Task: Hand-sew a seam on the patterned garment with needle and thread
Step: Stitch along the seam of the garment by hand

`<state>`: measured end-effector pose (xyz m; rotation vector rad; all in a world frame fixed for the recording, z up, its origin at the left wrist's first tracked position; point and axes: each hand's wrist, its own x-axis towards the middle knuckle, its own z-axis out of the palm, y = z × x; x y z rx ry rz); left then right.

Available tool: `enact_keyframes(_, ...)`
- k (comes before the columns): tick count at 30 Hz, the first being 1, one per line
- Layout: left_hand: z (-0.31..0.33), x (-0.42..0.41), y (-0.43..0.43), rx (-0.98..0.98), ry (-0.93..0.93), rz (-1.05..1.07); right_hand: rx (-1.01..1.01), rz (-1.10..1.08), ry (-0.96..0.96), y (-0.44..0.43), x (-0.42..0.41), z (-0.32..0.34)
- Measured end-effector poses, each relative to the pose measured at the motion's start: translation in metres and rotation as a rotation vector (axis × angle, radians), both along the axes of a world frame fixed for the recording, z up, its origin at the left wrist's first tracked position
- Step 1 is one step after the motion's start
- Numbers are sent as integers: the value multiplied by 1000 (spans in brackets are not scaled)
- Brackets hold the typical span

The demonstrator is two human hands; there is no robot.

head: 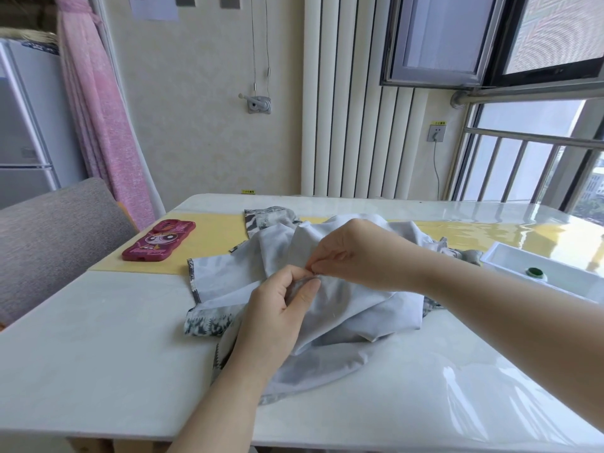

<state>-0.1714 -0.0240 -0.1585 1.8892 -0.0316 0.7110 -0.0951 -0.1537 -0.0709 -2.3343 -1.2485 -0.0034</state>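
Note:
The patterned garment (343, 308) lies bunched inside out on the white table (98, 338), pale grey side up with dark printed edges showing. My left hand (277, 308) grips a raised fold of the cloth between thumb and fingers. My right hand (353, 253) comes in from the right and pinches at the same fold, fingertips meeting my left thumb. A tiny glint at the pinch may be the needle; it is too small to tell. No thread is visible.
A red phone case (160, 240) lies on the yellow table runner (209, 243) at the left. A white tray (549, 273) holding a green-capped item (536, 273) stands at the right. A grey chair (55, 233) stands by the table's left side.

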Motion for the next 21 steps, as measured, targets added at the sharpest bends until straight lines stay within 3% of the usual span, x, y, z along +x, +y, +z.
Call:
enact_keyframes(3,1,1,1,-10,-4,-1,-62,2,-149,-4,3,-3)
enact_keyframes(6,0,2,2,-23,6,-10,113,11,-599,-14,7,-7)
enact_keyframes(8,-2,3,2,-43,15,-21,184,136,-822,-23,8,-16)
enact_keyframes(11,-4,5,4,-99,43,-52,130,336,-973,-26,7,-35)
enact_keyframes(17,-6,8,5,-164,78,-87,205,352,-921,-15,12,-46)
enact_keyframes(19,-6,7,5,-177,83,-66,287,297,-690,-13,7,-47)
enact_keyframes(21,-5,7,6,-174,90,-32,435,178,-269,-10,-5,-43)
